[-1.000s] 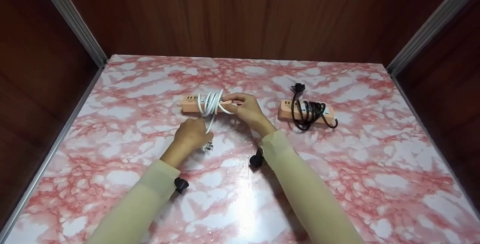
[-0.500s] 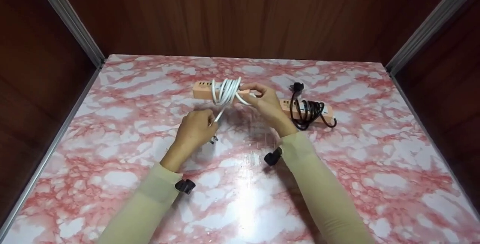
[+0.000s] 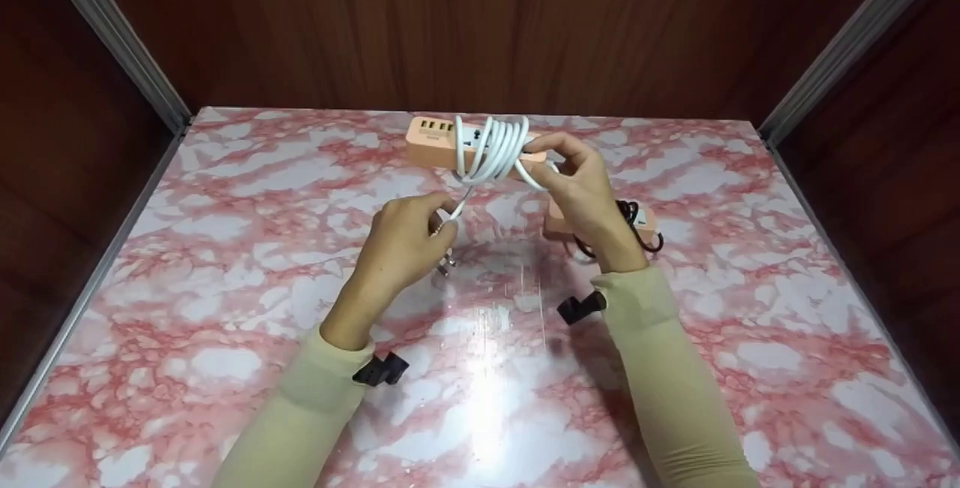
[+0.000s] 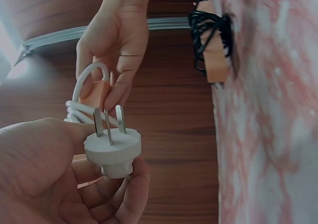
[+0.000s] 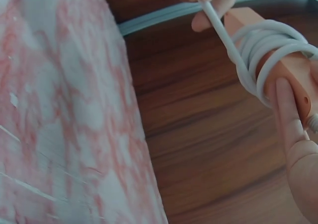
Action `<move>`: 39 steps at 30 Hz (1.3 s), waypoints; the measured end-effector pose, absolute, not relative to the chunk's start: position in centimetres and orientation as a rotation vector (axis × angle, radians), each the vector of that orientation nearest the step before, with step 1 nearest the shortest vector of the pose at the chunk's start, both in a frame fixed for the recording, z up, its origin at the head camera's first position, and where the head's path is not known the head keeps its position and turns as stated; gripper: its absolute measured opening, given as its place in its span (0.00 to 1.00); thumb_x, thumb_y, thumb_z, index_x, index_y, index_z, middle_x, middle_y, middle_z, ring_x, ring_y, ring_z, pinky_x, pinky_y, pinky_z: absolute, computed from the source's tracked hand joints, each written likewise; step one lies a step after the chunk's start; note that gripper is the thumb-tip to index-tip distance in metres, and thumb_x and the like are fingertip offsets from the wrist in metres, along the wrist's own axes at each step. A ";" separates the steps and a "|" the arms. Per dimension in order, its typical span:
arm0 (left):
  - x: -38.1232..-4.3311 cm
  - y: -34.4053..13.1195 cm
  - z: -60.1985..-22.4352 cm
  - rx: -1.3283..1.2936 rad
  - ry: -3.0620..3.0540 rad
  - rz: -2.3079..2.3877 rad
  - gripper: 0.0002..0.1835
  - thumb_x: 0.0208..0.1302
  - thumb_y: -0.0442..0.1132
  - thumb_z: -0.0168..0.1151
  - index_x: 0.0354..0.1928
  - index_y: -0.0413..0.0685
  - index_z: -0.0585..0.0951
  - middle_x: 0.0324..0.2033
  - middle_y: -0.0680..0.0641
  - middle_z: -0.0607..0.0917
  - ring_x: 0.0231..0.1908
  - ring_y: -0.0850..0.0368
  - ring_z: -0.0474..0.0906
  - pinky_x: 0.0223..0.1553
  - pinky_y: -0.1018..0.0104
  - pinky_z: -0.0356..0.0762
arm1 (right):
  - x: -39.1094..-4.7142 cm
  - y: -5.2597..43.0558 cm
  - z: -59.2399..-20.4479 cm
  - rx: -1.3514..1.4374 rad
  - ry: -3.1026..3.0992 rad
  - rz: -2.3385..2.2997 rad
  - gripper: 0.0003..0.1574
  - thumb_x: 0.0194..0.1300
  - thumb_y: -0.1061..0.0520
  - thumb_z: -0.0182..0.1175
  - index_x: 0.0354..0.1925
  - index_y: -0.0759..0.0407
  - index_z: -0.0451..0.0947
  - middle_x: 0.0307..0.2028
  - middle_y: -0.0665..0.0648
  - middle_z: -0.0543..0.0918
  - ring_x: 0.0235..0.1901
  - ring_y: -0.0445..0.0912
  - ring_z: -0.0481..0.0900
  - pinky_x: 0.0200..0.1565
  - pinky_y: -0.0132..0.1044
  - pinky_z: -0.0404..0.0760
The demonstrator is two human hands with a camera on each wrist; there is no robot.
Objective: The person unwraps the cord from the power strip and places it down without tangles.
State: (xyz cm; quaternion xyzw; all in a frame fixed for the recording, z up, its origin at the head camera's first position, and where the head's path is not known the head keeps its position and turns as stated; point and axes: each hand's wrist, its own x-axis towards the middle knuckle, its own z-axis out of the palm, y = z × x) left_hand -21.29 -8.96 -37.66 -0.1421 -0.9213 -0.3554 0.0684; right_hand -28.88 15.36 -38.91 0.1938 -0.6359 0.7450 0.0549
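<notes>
My right hand (image 3: 581,184) grips the right end of an orange power strip (image 3: 431,149), which is held up above the table. Several turns of white cord (image 3: 495,150) are wound around the strip's middle. The cord's free end runs down to my left hand (image 3: 405,240), which pinches it near the plug. In the left wrist view the white three-pin plug (image 4: 113,147) shows its metal prongs, with fingers curled behind it. The right wrist view shows fingers (image 5: 288,107) pressed along the strip's underside beside the coils.
A second orange power strip (image 3: 559,224), wrapped in black cord (image 4: 211,30), lies on the table behind my right wrist, partly hidden by it in the head view. Brown wood-grain panels (image 3: 465,30) stand around the red-and-white marbled table (image 3: 225,360).
Both hands have risen and shifted right, carrying the white-corded power strip up and away from the table. My right hand now covers part of the black-corded strip.
</notes>
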 end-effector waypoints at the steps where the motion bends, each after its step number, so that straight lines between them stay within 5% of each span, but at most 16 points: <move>1: -21.2 -8.8 -37.5 -0.434 -2.771 -1.073 0.13 0.70 0.35 0.60 0.50 0.45 0.89 0.29 0.49 0.90 0.35 0.50 0.85 0.45 0.50 0.80 | -28.8 15.6 -38.8 0.599 -1.911 2.273 0.10 0.64 0.69 0.68 0.42 0.56 0.86 0.45 0.57 0.86 0.35 0.42 0.84 0.38 0.31 0.83; 8: -20.7 -8.1 -36.8 -0.485 -2.744 -1.088 0.14 0.70 0.34 0.60 0.51 0.44 0.89 0.39 0.44 0.93 0.43 0.47 0.89 0.51 0.49 0.83 | -28.1 17.0 -38.1 0.658 -1.818 2.334 0.11 0.63 0.72 0.65 0.41 0.60 0.86 0.49 0.59 0.86 0.41 0.45 0.85 0.39 0.31 0.85; 15: -20.2 -8.2 -37.2 -0.460 -2.694 -1.222 0.10 0.72 0.37 0.63 0.49 0.43 0.88 0.34 0.47 0.91 0.32 0.55 0.88 0.44 0.55 0.85 | -27.1 17.4 -37.6 0.717 -1.749 2.405 0.14 0.64 0.75 0.62 0.41 0.60 0.85 0.55 0.61 0.83 0.50 0.48 0.82 0.44 0.33 0.85; 23: -20.2 -8.0 -37.8 -0.386 -2.602 -1.318 0.09 0.71 0.45 0.72 0.43 0.48 0.90 0.31 0.52 0.90 0.33 0.59 0.86 0.42 0.55 0.83 | -26.8 17.9 -37.7 0.752 -1.691 2.407 0.14 0.64 0.76 0.61 0.41 0.62 0.85 0.55 0.62 0.83 0.50 0.49 0.84 0.46 0.35 0.87; 39: -20.0 -8.1 -37.6 -0.416 -2.555 -1.345 0.07 0.72 0.43 0.70 0.38 0.50 0.91 0.32 0.54 0.91 0.33 0.60 0.86 0.41 0.61 0.84 | -26.0 18.9 -37.0 0.775 -1.605 2.374 0.11 0.65 0.76 0.62 0.40 0.65 0.84 0.53 0.62 0.83 0.46 0.48 0.85 0.45 0.34 0.87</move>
